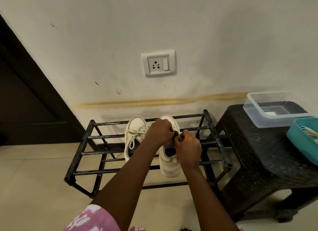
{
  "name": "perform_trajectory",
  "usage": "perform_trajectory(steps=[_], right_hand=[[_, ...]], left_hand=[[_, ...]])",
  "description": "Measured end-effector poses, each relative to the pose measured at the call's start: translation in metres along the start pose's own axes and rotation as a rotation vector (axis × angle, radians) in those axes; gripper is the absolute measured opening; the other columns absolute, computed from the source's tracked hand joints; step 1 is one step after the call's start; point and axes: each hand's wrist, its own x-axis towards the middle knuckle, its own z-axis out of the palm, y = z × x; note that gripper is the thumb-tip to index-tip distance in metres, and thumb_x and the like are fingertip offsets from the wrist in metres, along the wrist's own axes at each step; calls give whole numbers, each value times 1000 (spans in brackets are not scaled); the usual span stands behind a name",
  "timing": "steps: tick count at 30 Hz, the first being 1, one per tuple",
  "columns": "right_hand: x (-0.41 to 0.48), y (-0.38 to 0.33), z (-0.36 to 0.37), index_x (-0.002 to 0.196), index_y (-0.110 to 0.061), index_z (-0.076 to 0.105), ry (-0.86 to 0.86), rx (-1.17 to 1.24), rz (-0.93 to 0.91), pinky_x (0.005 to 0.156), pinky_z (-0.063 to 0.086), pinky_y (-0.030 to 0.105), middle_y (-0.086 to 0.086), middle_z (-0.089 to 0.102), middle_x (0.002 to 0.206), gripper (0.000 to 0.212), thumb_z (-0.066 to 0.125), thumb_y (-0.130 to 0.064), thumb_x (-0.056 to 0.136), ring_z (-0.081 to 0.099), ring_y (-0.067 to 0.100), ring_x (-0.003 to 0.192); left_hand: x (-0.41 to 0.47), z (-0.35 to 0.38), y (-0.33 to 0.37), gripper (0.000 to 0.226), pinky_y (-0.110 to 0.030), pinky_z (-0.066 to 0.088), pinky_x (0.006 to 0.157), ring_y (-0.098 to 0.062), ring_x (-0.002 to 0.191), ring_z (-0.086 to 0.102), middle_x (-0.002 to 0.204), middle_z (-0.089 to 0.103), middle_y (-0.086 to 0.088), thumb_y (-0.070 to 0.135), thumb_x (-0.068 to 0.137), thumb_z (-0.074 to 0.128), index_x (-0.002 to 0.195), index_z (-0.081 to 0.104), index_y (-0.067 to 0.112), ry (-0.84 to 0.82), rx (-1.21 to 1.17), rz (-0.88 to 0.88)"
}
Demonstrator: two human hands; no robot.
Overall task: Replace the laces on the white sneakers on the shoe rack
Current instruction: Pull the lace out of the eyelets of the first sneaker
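- Both hands close together: left hand (160, 131) and right hand (188, 148) pinch a dark lace (177, 134) over the sneaker (169, 169) on the shoe rack (103, 136).
- Lace looks soft and floppy; best gripped near its tip.

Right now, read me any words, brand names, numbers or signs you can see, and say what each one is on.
No text, brand, number or sign is readable here.
Left sneaker and right sneaker: no logo shows; the left hand and right hand cover part of the right one.
Socket plate: no legible markings.
Clear container: pale patch inside, too blurred to tell if printed.
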Motion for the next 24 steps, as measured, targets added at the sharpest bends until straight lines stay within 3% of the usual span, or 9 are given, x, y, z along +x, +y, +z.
perform_trajectory(steps=[8, 10, 12, 15, 17, 20, 22, 24], right_hand=[[-1, -2, -3, 106, -5, 61, -24, -26, -7, 70, 44, 24, 10, 64, 101, 27, 56, -28, 92, 61, 21, 93], [-1, -1, -5, 103, -5, 61, -22, -23, -7, 68, 41, 22, 10, 64, 100, 25, 57, -27, 91, 61, 21, 91], [-1, -1, -5, 104, -5, 61, -16, -27, -13, 68, 39, 20, 10, 64, 100, 26, 59, -27, 91, 61, 21, 91], [-1, -3, -6, 105, -4, 62, -15, -37, -20, 68, 37, 20, 10, 64, 101, 28, 59, -28, 90, 61, 22, 91], [0, -4, -7, 105, -5, 61, -24, -39, -18, 68, 38, 20, 10, 64, 101, 29, 60, -30, 90, 61, 22, 92], [5, -6, -8, 106, -8, 58, -78, -71, -21, 67, 37, 22, 6, 62, 103, 29, 58, -32, 90, 59, 20, 94], [9, -8, -9, 111, -10, 57, -116, -100, -25, 70, 43, 25, 5, 60, 107, 30, 55, -33, 91, 58, 20, 97], [13, -8, -8, 118, -10, 57, -132, -139, -22, 79, 49, 28, 6, 59, 113, 31, 53, -30, 94, 58, 20, 101]], left_hand=[[-8, -4, 0, 19, -28, 43, 76, -24, 89, 60, 92, 68, -17, 11, 86, 57, 89, 68, -4, 50, -247, -49], [-6, -4, -8, 14, -29, 47, 69, -23, 81, 62, 85, 64, -17, 11, 88, 55, 81, 60, 0, 115, -364, -129], [-4, -6, -19, 15, -40, 57, 71, -27, 80, 69, 86, 66, -21, 8, 88, 55, 74, 51, 6, 122, -466, -212], [-5, -7, -28, 14, -45, 56, 77, -33, 85, 68, 89, 68, -25, 9, 84, 60, 73, 57, 2, 39, -307, -235], [-6, -7, -26, 18, -40, 54, 82, -30, 93, 65, 98, 68, -20, 14, 82, 63, 91, 65, -2, 11, -189, -208], [-5, -5, -22, 38, -36, 49, 89, -25, 109, 58, 120, 62, -8, 20, 82, 62, 119, 61, 13, 28, -93, -163], [-3, -6, -16, 35, -35, 49, 91, -22, 109, 58, 120, 63, -4, 19, 83, 58, 117, 65, 18, 39, -117, -88], [-1, -8, -11, 27, -35, 50, 87, -22, 99, 61, 108, 69, -6, 21, 85, 56, 105, 73, 16, -6, -93, -26]])
